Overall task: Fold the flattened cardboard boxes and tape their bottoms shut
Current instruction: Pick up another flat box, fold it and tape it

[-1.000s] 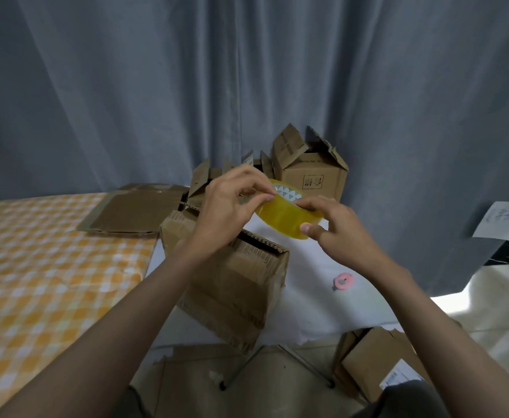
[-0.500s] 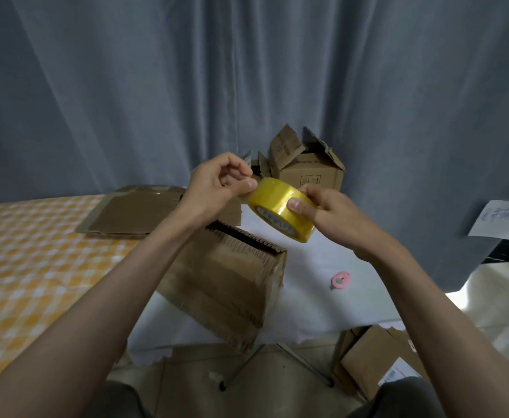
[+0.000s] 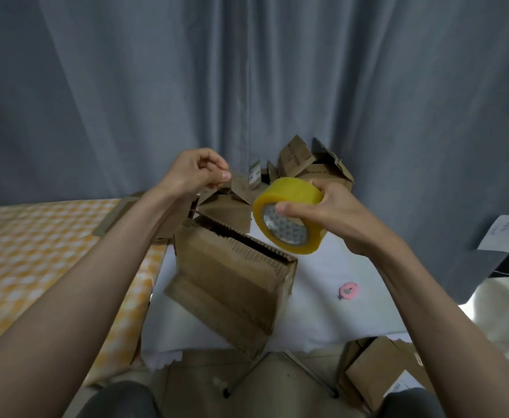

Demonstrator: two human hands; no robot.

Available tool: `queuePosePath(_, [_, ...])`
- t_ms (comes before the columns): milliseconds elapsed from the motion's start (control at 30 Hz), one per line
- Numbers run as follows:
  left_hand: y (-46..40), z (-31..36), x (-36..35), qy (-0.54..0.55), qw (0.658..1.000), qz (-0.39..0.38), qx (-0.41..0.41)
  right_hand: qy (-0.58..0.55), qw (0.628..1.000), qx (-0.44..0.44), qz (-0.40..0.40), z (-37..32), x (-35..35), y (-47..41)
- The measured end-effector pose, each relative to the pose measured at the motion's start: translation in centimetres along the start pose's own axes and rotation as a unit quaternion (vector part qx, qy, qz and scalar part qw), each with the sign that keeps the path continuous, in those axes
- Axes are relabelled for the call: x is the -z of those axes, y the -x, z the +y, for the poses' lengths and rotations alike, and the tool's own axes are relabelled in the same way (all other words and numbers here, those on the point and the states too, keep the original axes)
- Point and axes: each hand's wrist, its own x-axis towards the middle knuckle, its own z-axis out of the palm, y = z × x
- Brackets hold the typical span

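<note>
My right hand [image 3: 334, 215] grips a yellow tape roll [image 3: 291, 191] in the air, its patterned core facing me. My left hand [image 3: 197, 173] is up and to the left of the roll. Its thumb and forefinger are pinched on the tape's loose end, and a faint clear strip stretches back to the roll. Below both hands a folded cardboard box [image 3: 232, 285] lies tilted on the white table [image 3: 331, 315], its closed flaps toward me with a dark seam along the top edge.
Several folded boxes [image 3: 316, 167] stand at the back by the grey curtain. Flattened cardboard [image 3: 113, 220] lies on the orange checked cloth [image 3: 36, 251] at left. A small pink object [image 3: 349, 290] sits on the table. More boxes [image 3: 377, 378] are on the floor at right.
My hands have drawn apart: the left hand moved up and left with the tape end, and the right hand turned the roll so its core faces me.
</note>
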Motion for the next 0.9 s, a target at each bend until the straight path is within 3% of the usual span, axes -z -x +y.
queuePosePath(333, [-1.5,-3.5,3.4,-0.067,0.996,0.002,0.055,-0.027,0.998,-0.027,-0.05,-0.9,-4.7,-3.5])
queuePosePath(533, [-1.9,-7.7,4.4,-0.085,0.992,0.013,0.087,0.029,0.99,-0.071,-0.114,0.3,-7.1,-4.5])
queuePosePath(767, [-0.7,-11.5,3.9,-0.108,0.987,0.027,0.115,0.05,0.997,-0.045,-0.033,1.4,-8.8,-3.6])
queuePosePath(900, [0.5,-13.8,4.1,-0.104,0.985,0.037,0.134,0.062,0.998,0.016,0.002,3.0,-10.1,-2.8])
